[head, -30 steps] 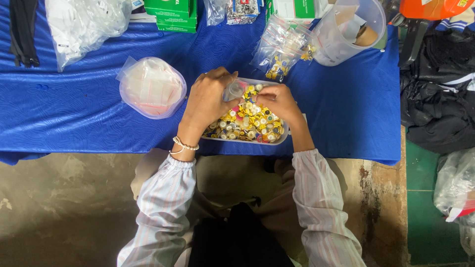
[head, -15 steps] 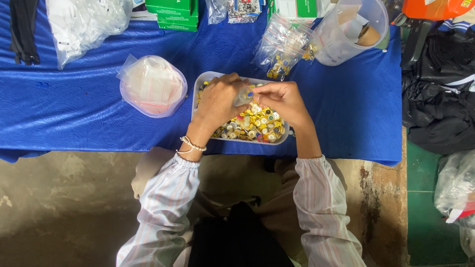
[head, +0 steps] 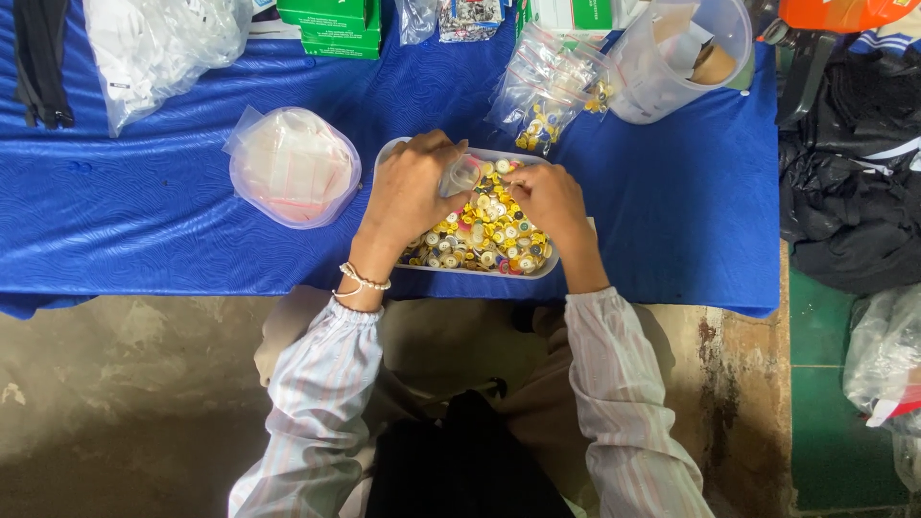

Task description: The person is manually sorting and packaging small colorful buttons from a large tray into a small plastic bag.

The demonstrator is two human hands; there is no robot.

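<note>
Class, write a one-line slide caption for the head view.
Left hand holds a small clear bag while right hand picks through a tray of buttons.

Seated worker in long pale sleeves w/ thin pink-blue stripes, elastic cuffs at both wrists; beaded bracelets [head: 360, 283] on left wrist; brownish trousers; dark cloth in lap. Left hand [head: 414, 192] & right hand [head: 549, 200] bare.

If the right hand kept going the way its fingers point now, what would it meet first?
The right hand points up and left over the tray of small yellow pieces. It would likely first meet the small clear bag in the left hand, though height is unclear.
</note>
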